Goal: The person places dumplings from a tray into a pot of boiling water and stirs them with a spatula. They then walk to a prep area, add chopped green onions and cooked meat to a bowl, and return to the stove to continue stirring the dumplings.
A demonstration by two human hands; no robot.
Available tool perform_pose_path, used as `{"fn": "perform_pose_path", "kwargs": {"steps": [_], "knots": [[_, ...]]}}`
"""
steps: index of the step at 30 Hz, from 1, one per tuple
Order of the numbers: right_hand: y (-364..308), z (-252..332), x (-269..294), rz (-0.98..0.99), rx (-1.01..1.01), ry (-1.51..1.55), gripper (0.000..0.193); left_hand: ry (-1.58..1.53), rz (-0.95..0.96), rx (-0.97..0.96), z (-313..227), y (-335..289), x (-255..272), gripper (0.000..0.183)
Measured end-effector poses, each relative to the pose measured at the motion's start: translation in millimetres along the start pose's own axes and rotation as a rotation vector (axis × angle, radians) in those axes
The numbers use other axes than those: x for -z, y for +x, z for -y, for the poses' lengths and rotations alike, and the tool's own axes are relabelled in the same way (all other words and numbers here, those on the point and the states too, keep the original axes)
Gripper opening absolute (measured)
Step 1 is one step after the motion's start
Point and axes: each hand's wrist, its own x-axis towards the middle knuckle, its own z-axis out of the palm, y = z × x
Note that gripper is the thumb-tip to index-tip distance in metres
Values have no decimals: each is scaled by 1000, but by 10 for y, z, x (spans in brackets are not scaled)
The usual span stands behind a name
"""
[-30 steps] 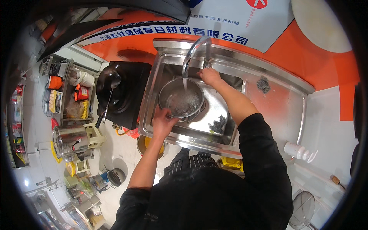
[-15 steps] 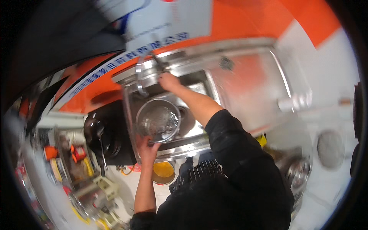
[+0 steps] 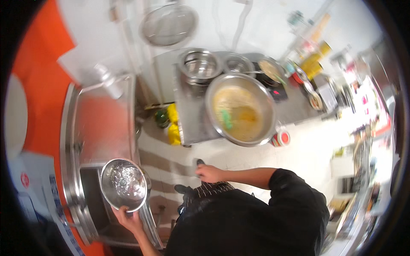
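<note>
My left hand (image 3: 127, 218) grips the near rim of a round metal bowl (image 3: 107, 194), thumb and fingers closed on its edge. Clear liquid with bright reflections shows inside the bowl. It is held over the front edge of the steel sink (image 3: 92, 179), partly covering the basin. My right hand (image 3: 209, 174) hangs before the striped apron (image 3: 209, 193), its fingers loosely curled and nothing visible in them. Farther off, to the right of the bowl, a large steel basin (image 3: 210, 109) holds cloudy yellowish liquid with a green thing in it.
The basin juts past the front edge of a steel worktable (image 3: 192, 126). Behind it stand a metal pot (image 3: 200, 79) and a glassy bowl (image 3: 238, 64). Yellow bags (image 3: 174, 130) lie by the table leg, and a red-and-white tub (image 3: 282, 138) is under the basin.
My view has swung right, from the sink to the worktable. The bowl has been lifted from under the tap in my left hand. My right hand has left the tap for my front.
</note>
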Motion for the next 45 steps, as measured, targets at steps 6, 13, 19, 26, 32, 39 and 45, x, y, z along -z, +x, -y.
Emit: {"fn": "perform_pose_path", "kwargs": {"steps": [6, 13, 19, 26, 32, 39, 45], "knots": [[-2480, -1685, -345, -243, -766, 71, 32, -188, 283, -355, -1516, 184, -1161, 32], [-4508, -2013, -990, -327, -1027, 898, 58, -527, 583, -450, -3448, -683, -3160, 33], [-5655, -2283, -922, -570, -1141, 838, 54, -544, 727, -663, -4905, -1853, -5085, 36], [-6612, -2451, -1256, -1016, -1284, 1270, 41, -531, 897, -620, -6035, -2904, -7007, 38], [-7255, -2333, -1867, -604, -1649, 1063, 65, -475, 855, -809, -6565, -3509, -8937, 32], [-7424, -1563, -2440, -1207, -2086, 1429, 50, -68, 801, -970, -6919, -3661, -9931, 43], [-6495, -1692, -3177, -808, -1699, 2025, 51, -93, 880, -1104, -7288, -4972, -9875, 42]]}}
